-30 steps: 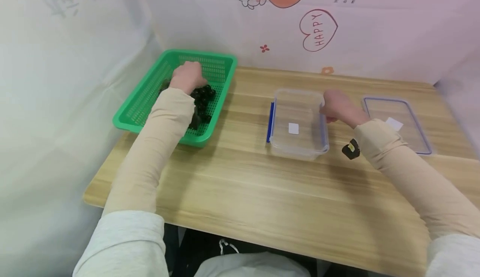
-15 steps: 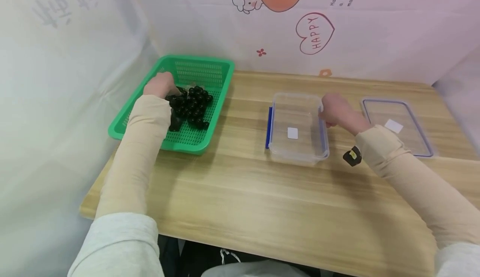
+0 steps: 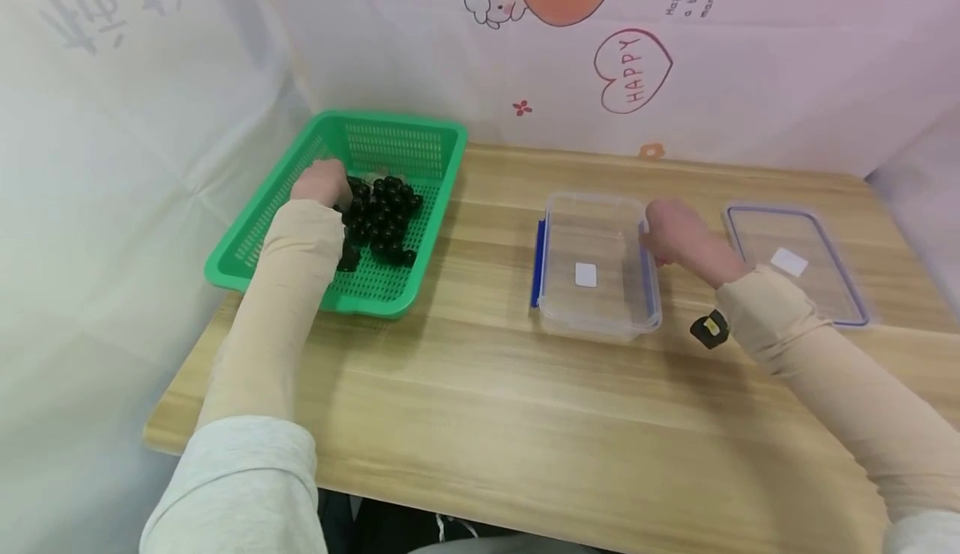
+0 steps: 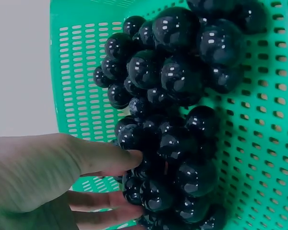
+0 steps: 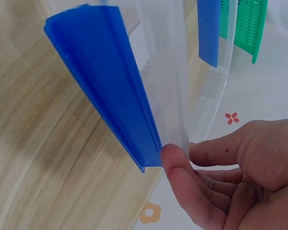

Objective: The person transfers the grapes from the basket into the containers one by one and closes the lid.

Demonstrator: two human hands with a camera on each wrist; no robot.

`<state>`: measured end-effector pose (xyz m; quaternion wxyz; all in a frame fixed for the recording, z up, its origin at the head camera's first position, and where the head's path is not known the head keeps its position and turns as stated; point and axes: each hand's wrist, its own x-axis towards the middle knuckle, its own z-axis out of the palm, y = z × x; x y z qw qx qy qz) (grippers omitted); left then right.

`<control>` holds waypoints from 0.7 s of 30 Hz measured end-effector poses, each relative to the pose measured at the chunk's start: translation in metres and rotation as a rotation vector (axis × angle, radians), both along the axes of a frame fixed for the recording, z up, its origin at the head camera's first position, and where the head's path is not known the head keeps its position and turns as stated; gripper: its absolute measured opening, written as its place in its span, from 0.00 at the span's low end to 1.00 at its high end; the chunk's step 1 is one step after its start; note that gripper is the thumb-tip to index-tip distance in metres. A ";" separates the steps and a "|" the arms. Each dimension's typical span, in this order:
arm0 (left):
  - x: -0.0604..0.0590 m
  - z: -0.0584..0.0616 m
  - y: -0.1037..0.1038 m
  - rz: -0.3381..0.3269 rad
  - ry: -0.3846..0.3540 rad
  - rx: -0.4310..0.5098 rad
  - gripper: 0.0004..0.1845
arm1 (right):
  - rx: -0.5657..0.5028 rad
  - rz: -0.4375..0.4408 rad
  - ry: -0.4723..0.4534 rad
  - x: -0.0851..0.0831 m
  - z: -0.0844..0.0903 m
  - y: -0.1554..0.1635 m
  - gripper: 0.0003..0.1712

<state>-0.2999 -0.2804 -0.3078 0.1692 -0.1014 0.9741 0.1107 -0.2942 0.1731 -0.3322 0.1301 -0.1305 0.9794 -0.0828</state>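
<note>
- The left hand is in the green basket, which stands at the table's left rear.
- In the left wrist view that hand lies against a heap of glossy black balls; thumb and fingers are fairly straight, their tips touching balls at the heap's edge, with nothing closed between them (a relaxed touch, not a grasp).
- The balls sit in the basket's middle, packed together on its slotted floor.
- The right hand is at the right rim of the clear box, near mid-table.
- In the right wrist view its thumb presses against the box's clear wall right by the end of the blue clip, the fingers on the far side of the wall: it pinches the rim.
- The box holds only a small white label on its floor.
- The lid lies flat just right of the hand, apart from the box.
- A small black-and-yellow item shows by the right sleeve (too small to identify).
</note>
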 end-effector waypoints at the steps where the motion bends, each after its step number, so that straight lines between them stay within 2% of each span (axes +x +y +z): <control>1: 0.001 0.000 0.001 -0.004 -0.001 0.004 0.15 | -0.004 0.000 0.003 0.001 0.000 0.000 0.10; 4: 0.003 -0.002 0.002 -0.022 0.012 0.006 0.19 | -0.013 0.005 0.011 0.002 0.002 0.001 0.09; 10: 0.010 -0.013 0.000 -0.052 0.076 -0.003 0.18 | -0.004 0.003 -0.002 0.003 0.000 0.002 0.08; 13: 0.011 -0.014 -0.003 -0.065 0.090 0.004 0.19 | -0.006 -0.004 -0.012 0.003 -0.002 0.004 0.11; 18: 0.012 -0.012 -0.004 -0.039 0.088 0.014 0.19 | -0.015 0.001 0.005 0.002 -0.002 0.007 0.18; 21: 0.010 -0.010 -0.003 -0.024 0.087 0.019 0.18 | -0.020 -0.008 0.018 0.003 -0.003 0.008 0.19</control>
